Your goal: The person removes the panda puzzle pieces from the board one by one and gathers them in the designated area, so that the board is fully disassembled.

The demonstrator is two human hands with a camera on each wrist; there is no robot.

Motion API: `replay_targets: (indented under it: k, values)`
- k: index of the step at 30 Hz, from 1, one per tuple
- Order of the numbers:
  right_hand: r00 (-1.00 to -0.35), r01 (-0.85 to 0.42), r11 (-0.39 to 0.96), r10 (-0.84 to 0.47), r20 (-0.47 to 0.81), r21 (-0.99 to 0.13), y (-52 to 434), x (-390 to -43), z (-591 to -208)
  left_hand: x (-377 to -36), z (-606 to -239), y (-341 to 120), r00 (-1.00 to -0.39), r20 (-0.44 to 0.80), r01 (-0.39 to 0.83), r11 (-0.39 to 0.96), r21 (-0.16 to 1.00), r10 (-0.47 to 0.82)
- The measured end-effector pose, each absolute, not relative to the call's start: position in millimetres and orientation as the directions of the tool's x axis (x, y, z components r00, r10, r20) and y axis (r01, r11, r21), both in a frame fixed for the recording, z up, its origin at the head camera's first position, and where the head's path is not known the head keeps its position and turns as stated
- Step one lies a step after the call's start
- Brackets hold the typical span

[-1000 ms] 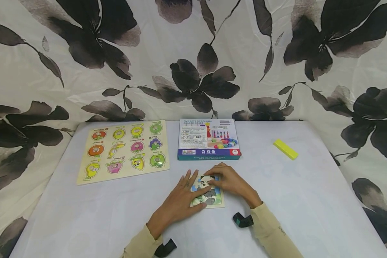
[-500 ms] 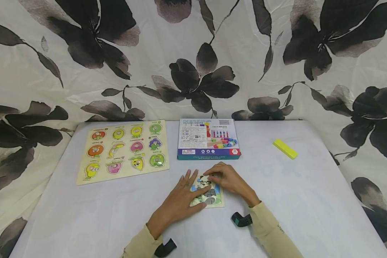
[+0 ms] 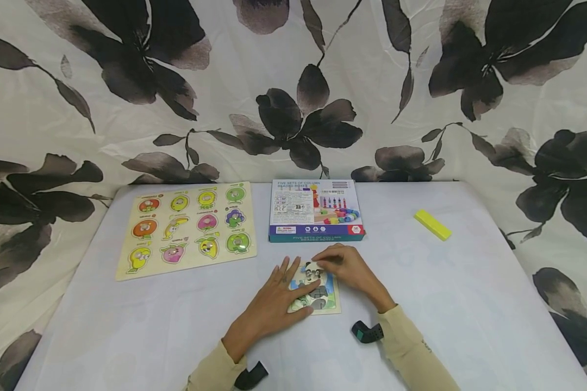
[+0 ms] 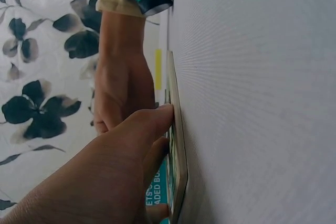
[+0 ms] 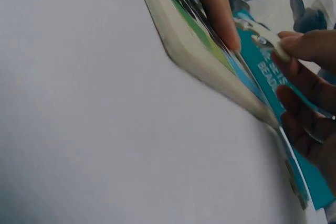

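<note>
A small panda picture puzzle (image 3: 326, 304) with a pale wooden edge lies flat on the table. My left hand (image 3: 269, 304) rests across its left side, fingers spread and straight, with thumb and fingertips on the picture. At the puzzle's upper right, my right hand (image 3: 347, 269) pinches a puzzle piece (image 5: 270, 40) between thumb and fingers. The right wrist view has this piece tilted and raised above the board, with part of the panda's face on it. In the left wrist view the left thumb presses at the board's edge (image 4: 178, 140); the right hand hides the piece there.
A flat fruit puzzle board (image 3: 193, 258) lies at the back left of the white table (image 3: 176, 336). Behind the hands is a bead game box (image 3: 315, 212). A yellow block (image 3: 432, 225) sits at the back right. Floral cloth (image 3: 200, 108) hangs behind.
My right hand has shifted slightly up and right, lifting the panda's head piece into a tilt at the puzzle's top. My left hand has stayed in place.
</note>
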State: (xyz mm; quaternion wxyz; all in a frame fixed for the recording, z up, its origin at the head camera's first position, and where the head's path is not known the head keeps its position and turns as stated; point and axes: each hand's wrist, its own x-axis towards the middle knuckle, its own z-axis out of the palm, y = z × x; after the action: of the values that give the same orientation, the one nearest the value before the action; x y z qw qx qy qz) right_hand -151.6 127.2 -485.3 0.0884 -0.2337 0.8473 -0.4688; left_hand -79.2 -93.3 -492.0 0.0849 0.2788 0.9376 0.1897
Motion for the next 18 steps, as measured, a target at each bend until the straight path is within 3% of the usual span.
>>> replay_targets:
  k: [7, 18]
  values:
    - [-0.93, -0.218, 0.43, -0.365, 0.053, -0.876, 160, -155, -476, -79, -490, -93, -0.832, -0.06, 0.482, 0.773, 0.411, 0.551]
    - [-0.972, -0.107, 0.514, -0.234, -0.02, -0.851, 219, -155, -483, -80, -492, -92, -0.839, -0.047, 0.475, 0.772, 0.422, 0.542]
